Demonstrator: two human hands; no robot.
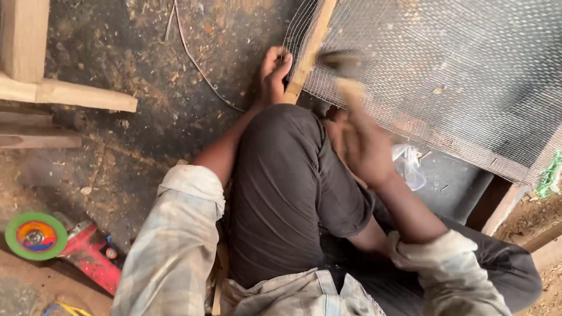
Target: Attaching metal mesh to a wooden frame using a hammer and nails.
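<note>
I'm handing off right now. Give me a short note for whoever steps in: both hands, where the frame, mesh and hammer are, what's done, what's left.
Left hand: grip pressed on the wooden frame strip, steadying it at the edge of the wire mesh.
Right hand: closed on a hammer, blurred in mid-swing just above the strip.
Layout: mesh lies over the frame on the dusty floor; a red angle grinder with a green disc sits at the left, untouched.
Done: mesh is laid over the frame.
Left: fastenings cannot be made out, so check along the strip before carrying on.
</note>
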